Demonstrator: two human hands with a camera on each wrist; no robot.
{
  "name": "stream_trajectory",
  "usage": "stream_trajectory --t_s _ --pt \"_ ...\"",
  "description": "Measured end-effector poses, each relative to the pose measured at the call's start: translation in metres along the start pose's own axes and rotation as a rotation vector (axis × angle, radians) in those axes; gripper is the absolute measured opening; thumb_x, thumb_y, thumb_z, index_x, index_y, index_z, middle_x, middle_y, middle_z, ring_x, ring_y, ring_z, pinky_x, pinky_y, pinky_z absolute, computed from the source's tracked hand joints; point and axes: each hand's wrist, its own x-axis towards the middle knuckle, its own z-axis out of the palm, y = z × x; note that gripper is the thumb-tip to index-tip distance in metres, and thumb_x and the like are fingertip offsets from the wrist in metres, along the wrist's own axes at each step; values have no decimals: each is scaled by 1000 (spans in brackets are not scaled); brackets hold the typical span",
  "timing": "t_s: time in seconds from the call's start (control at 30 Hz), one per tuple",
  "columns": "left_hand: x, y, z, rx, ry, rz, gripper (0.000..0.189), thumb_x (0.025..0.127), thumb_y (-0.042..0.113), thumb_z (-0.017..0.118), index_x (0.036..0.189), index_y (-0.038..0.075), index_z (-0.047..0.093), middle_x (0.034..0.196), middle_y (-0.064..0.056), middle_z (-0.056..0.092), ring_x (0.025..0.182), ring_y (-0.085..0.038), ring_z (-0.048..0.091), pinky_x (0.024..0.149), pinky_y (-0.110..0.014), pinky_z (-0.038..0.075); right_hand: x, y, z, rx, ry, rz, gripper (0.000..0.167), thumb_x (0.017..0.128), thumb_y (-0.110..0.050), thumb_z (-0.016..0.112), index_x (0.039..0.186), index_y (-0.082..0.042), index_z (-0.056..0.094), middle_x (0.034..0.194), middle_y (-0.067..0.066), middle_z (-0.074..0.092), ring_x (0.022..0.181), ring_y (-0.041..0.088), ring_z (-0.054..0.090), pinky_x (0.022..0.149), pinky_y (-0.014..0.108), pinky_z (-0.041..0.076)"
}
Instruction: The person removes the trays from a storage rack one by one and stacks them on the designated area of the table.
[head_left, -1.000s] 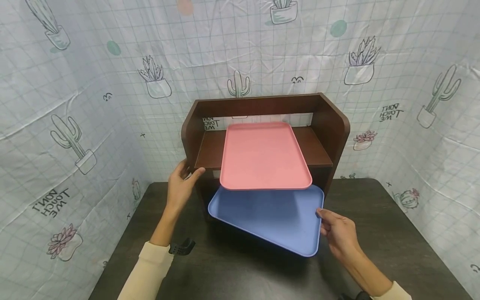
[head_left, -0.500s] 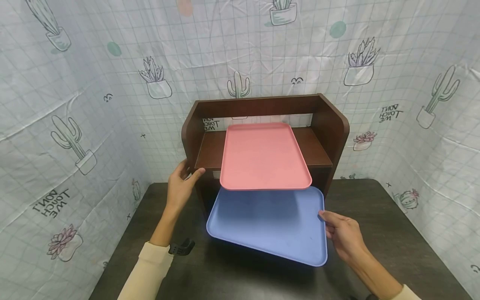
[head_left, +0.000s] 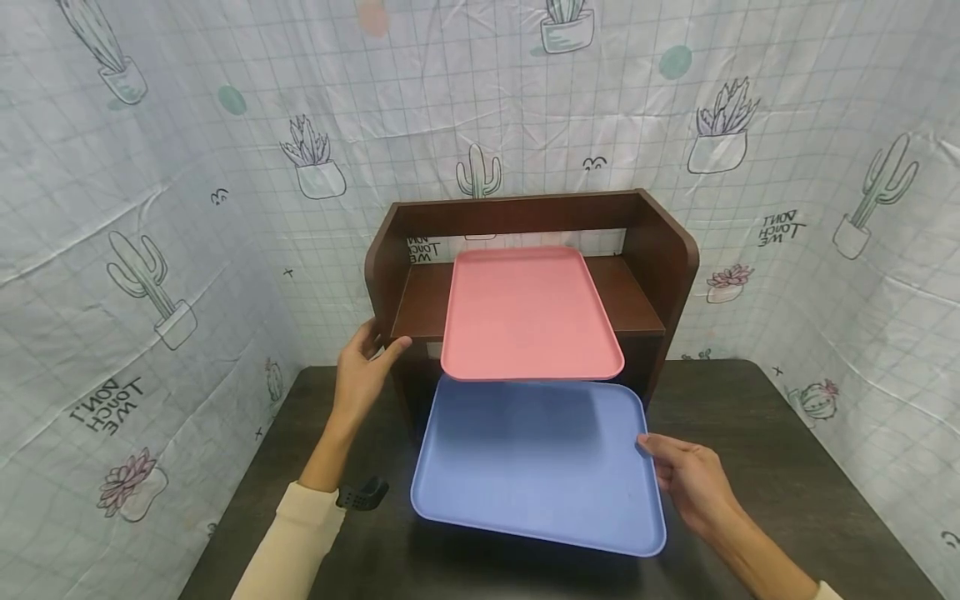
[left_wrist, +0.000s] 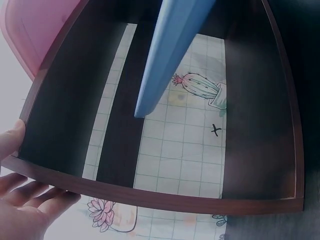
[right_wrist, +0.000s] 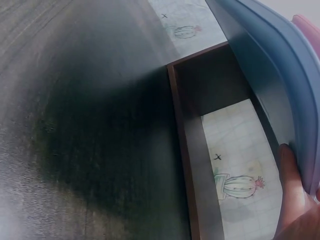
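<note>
A blue tray (head_left: 536, 467) is in the air before the lower compartment of a dark brown wooden shelf (head_left: 648, 300). My right hand (head_left: 693, 479) pinches the tray's right edge, thumb on top, and the right wrist view shows fingers under its rim. My left hand (head_left: 360, 375) grips the shelf's left side panel, thumb on the inner side and fingers outside, as the left wrist view also shows. On the upper board lies a pink tray (head_left: 531, 317), jutting past the front edge above the blue one. The blue tray's far edge is hidden beneath it.
The shelf stands at the back of a dark table (head_left: 720, 417). A white cloth (head_left: 525, 108) with printed cactuses and a grid hangs behind and at both sides. A dark shadow (right_wrist: 115, 140) falls on the table under the blue tray.
The blue tray has come forward, out from under the pink tray, and its front edge has turned more level. My right hand moved with it toward me. My left hand has stayed put.
</note>
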Motion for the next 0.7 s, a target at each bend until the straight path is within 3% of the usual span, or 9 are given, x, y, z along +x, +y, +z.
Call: stream_trajectory --t_s 0.7 --pt "-2 -2 0 30 -16 13 67 97 36 81 153 10 56 157 -15 58 150 -37 52 120 -54 48 -10 28 -10 -96 -44 69 17 105 -14 65 101 -16 81 87 -1 81 81 9 77 75 29 65"
